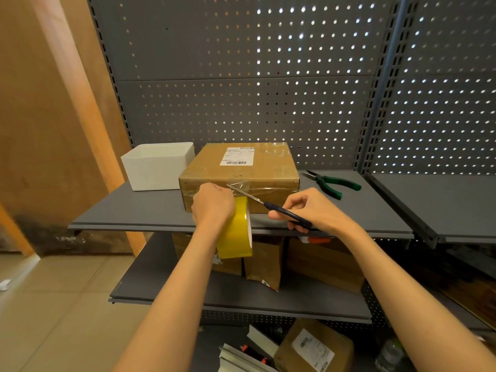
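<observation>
A taped cardboard box [257, 167] with a white shipping label lies on the grey shelf [128, 208]. My left hand [212, 204] grips a roll of yellowish packing tape [236, 229] at the box's front face, and a clear strip of tape runs from the roll onto the box. My right hand [314, 210] holds dark-handled scissors [271, 206]. Their blades point left and up, and the tips reach the tape strip just right of my left hand.
A white open bin [157, 167] stands left of the box. Green-handled pliers [332, 183] lie to its right on the shelf. A pegboard wall rises behind. Lower shelves hold several cardboard parcels [316, 347]. A wooden panel stands at the left.
</observation>
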Tool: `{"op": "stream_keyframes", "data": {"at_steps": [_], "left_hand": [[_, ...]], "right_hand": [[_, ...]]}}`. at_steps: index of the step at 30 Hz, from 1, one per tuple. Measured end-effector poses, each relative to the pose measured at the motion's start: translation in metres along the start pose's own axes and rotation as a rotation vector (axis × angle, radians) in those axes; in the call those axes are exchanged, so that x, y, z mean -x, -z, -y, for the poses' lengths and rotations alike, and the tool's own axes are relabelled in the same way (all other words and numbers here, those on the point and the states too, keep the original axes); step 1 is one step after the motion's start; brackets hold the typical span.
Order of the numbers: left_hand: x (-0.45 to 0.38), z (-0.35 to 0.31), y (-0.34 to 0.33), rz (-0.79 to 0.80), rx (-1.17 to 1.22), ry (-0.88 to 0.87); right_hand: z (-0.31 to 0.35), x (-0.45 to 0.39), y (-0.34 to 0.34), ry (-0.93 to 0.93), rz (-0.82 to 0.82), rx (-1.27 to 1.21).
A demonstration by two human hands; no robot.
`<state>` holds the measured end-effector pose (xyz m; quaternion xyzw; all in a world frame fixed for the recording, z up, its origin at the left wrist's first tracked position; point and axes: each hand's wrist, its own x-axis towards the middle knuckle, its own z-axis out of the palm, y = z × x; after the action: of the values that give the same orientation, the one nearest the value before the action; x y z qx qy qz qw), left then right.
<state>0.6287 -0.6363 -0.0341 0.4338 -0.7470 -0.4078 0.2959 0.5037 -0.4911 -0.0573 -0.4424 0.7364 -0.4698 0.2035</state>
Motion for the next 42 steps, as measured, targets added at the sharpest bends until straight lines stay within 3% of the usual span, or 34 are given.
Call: {"op": "stream_keyframes", "data": {"at_steps": [17, 29, 42], "left_hand": [[0.001, 0.01, 0.002, -0.011, -0.032, 0.016], [0.002, 0.018, 0.019, 0.177, -0.14, 0.076], [0.012, 0.028, 0.02, 0.215, 0.236, 0.217]], "right_hand": [[0.005, 0.009, -0.005, 0.012, -0.02, 0.014], [0.012, 0.016, -0.016, -0.004, -0.036, 0.046], [0.015, 0.026, -0.018, -0.02, -0.086, 0.15]]}}
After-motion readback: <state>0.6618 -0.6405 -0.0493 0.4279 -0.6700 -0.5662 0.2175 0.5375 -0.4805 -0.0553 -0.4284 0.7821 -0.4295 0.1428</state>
